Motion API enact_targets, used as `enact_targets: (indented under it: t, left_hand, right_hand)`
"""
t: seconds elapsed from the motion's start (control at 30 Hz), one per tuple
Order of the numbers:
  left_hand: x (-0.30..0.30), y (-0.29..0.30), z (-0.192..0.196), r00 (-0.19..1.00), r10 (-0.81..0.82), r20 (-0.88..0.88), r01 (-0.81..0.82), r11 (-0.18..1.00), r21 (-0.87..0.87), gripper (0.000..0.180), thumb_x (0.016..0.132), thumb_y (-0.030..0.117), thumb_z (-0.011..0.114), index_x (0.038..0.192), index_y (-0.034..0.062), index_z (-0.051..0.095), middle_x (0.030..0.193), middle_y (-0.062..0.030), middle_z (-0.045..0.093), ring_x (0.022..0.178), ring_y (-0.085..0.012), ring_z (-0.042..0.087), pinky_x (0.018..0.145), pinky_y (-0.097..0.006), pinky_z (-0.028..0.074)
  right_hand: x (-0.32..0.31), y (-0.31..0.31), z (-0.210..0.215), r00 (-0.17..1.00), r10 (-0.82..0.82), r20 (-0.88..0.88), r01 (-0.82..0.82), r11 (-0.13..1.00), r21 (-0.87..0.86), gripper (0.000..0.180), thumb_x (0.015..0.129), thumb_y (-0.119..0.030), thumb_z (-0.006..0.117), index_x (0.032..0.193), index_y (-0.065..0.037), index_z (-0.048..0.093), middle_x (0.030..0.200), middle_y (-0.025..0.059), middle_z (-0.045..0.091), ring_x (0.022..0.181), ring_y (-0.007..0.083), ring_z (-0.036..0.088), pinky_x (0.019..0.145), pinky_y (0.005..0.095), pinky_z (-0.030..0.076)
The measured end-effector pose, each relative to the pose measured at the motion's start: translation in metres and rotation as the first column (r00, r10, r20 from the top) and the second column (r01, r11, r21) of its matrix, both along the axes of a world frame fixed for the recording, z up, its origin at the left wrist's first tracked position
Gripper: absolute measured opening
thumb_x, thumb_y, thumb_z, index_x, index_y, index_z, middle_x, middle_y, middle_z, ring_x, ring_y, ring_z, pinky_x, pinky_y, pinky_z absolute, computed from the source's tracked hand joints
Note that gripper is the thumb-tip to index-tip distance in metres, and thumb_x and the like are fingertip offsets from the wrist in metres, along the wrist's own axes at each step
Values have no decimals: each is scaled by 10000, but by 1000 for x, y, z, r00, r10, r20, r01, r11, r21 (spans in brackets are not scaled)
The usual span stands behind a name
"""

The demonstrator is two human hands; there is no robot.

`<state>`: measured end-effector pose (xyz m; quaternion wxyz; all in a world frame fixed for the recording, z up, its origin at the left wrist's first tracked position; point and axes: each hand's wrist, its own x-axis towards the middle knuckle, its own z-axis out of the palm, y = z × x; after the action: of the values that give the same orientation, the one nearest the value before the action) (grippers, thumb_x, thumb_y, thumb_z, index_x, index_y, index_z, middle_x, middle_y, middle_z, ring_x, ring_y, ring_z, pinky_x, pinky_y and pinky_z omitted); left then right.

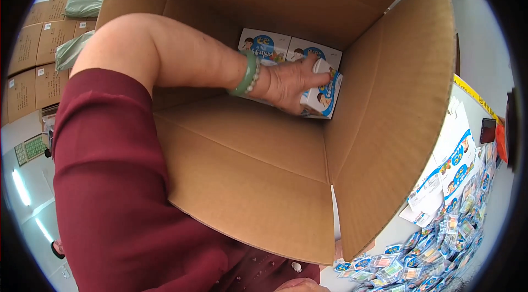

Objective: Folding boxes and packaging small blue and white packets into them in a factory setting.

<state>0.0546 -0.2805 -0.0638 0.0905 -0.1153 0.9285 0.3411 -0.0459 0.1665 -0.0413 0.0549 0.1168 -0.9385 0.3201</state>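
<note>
My left hand (291, 84) reaches deep into a large open cardboard box (253, 154). Its fingers are closed over a small white-and-blue printed carton (325, 99), close to the box's right inner wall. More cartons of the same kind lie on the bottom beyond my hand, among them a white carton (316, 50) and another carton (250, 36) to its left. A green bangle (245, 73) and a beaded bracelet circle my left wrist. Only a bit of skin, probably my right hand (355, 249), shows below the right flap; its fingers are hidden.
The tall right flap (401, 110) stands outward. Beyond it, a heap of small printed packets (423, 253) covers the table, beside flat white printed cartons (454, 165). A dark phone (488, 131) lies farther right. Stacked brown boxes (47, 44) stand at the far left.
</note>
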Motion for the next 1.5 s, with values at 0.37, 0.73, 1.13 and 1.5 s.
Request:
enact_targets:
  t: [0.37, 0.73, 1.13, 1.5]
  left_hand:
    - [-2, 2, 13, 991, -2, 131, 5, 1000, -19, 846, 575, 263, 807, 1313, 161, 407, 1180, -310, 376, 969, -469, 563, 823, -460, 510]
    - [-5, -13, 10, 980, 168, 108, -185, 966, 179, 906, 550, 154, 834, 1326, 154, 366, 1191, -204, 406, 1125, -381, 493, 973, -412, 461]
    - [-12, 3, 25, 971, 46, 233, -33, 998, -57, 903, 554, 309, 823, 1337, 195, 388, 1187, -240, 419, 1072, -428, 532, 875, -458, 488]
    - [-8, -14, 16, 978, 74, 196, -110, 978, 178, 1058, 535, 318, 865, 1417, 237, 286, 1249, -173, 412, 1184, -375, 476, 918, -481, 454]
  right_hand:
    - [-4, -1, -3, 999, 16, 32, -15, 999, -37, 57, 872, 25, 532, 907, 18, 577, 982, 89, 530, 939, 213, 507, 842, 326, 439]
    - [-5, 1, -5, 998, 50, 37, -49, 998, -26, 69, 872, 30, 520, 917, 12, 568, 982, 84, 515, 940, 210, 496, 848, 325, 429]
    - [-6, 10, -10, 995, 39, 97, -26, 991, -131, 86, 876, 39, 515, 937, 14, 570, 1000, 85, 513, 953, 208, 494, 855, 323, 429]
    - [-3, -2, -7, 996, 87, 14, -83, 980, -180, 67, 877, 30, 514, 915, 10, 566, 988, 86, 517, 941, 213, 491, 847, 327, 425]
